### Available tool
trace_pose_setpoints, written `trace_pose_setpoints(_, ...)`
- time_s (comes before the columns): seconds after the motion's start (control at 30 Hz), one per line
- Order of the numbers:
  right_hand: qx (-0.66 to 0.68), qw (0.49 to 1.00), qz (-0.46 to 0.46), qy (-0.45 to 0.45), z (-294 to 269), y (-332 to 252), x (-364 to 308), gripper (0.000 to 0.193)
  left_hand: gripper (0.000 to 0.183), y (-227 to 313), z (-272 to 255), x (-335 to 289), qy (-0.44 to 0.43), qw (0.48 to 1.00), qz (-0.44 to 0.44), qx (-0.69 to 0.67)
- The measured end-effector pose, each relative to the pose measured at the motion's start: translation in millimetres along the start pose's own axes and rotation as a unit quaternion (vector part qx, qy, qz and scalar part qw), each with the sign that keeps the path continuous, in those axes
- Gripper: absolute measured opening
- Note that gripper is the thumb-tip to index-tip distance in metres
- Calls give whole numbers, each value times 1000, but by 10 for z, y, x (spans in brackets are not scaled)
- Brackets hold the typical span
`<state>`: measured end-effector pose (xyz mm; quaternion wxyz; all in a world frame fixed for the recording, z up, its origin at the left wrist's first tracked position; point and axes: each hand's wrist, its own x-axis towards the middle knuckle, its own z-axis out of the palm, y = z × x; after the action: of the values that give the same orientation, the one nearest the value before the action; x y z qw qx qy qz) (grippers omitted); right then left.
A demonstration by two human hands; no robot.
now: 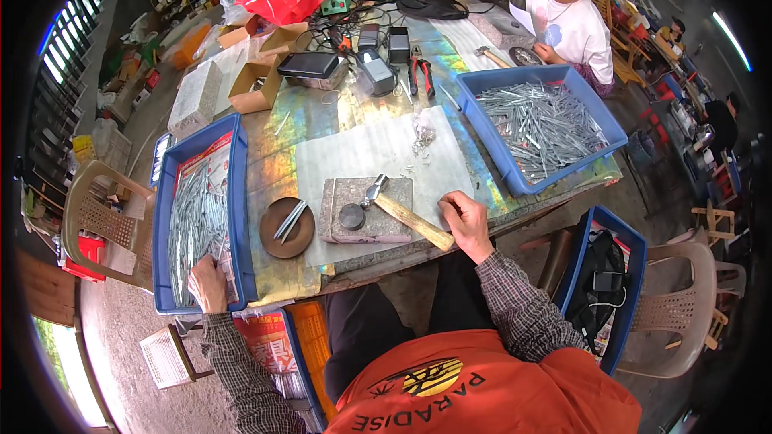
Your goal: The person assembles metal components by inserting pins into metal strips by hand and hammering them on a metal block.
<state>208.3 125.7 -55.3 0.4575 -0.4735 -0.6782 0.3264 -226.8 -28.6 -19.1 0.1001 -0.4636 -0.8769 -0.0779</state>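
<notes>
While the right hand (468,223) rests half-curled beside the hammer (408,218), nothing visible in it, the nearer left hand (209,284), grip indeterminable, meets metal rods (193,213) running up the frame's left.

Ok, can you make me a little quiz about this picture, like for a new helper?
1. True or false: the person's left hand reaches into the blue rectangular plastic tray of slim silvery metal pieces.

2. Which of these is the right hand nearest to?
A) a shiny red plastic bag
B) a metal hammer with a wooden handle
C) red-handled pliers

3. Fill the gap: the round brown dish stands between that tray and the speckled grey ____ under the hammer.

Key:
1. True
2. B
3. stone block
</notes>
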Motion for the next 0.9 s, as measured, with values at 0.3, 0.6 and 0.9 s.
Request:
trace_pose_setpoints(0.3,11,1000,4,2,14,8,-6,11,8,36,-23,-20,29,999,-17,-10)
trace_pose_setpoints(0.6,11,1000,-2,6,22,9,-1,10,8,-3,-1,-23,85,994,-18,-73)
trace_pose_setpoints(0.9,-5,1000,14,-2,19,14,-2,14,8,-25,20,-24,87,992,-31,-92)
